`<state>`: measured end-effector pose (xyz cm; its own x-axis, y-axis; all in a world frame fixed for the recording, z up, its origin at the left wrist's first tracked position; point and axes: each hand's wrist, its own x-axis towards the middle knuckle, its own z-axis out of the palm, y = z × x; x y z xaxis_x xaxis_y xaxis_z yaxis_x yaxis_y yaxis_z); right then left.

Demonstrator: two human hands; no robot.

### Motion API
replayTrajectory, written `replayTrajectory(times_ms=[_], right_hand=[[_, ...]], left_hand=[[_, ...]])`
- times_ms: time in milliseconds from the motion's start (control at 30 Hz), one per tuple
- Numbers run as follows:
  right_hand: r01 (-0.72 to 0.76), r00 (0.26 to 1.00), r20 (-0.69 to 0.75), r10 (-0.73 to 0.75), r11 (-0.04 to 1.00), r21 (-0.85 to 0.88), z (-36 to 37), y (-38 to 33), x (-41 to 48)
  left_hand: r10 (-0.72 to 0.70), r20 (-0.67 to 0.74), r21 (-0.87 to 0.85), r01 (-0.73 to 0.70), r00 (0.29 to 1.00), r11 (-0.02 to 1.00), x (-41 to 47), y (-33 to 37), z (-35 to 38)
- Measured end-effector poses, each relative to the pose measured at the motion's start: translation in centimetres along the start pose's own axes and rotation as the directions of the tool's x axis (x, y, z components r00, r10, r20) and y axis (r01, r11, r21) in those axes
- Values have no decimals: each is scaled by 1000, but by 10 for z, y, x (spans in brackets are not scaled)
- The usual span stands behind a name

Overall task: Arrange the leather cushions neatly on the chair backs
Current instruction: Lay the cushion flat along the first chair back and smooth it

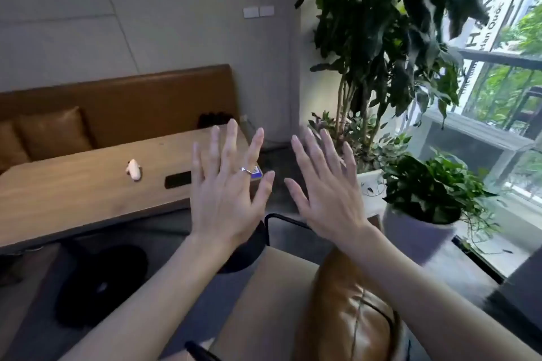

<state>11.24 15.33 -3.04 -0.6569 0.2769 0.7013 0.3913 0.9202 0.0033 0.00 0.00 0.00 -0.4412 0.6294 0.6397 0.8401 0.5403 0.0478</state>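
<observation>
Both hands are raised palm-out in front of the camera, fingers spread wide and holding nothing: the left hand (pixel 227 193), with a ring on 1 finger, and the right hand (pixel 328 193) just beside it, not touching. Below the right forearm a brown leather cushion (pixel 349 311) sits on the seat of a chair (pixel 264 311) with a thin black frame. Across the wooden table (pixel 88 187), another leather cushion (pixel 54 132) leans upright against the brown bench back (pixel 146 102)

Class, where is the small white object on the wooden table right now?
The white object lies on the table, left of the black slab and the left hand.
</observation>
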Motion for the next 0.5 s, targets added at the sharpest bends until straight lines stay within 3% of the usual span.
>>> replayTrajectory(times_ms=[267, 500], right_hand=[[-185, 946, 267, 182, 983, -15, 95, 64, -141], [-435, 773, 508, 380, 900, -12, 134, 92, -232]], left_hand=[[1, 288, -57, 16, 958, 998, -88, 68, 135], [8, 557, -204, 128, 831, 971, -171, 129, 190]])
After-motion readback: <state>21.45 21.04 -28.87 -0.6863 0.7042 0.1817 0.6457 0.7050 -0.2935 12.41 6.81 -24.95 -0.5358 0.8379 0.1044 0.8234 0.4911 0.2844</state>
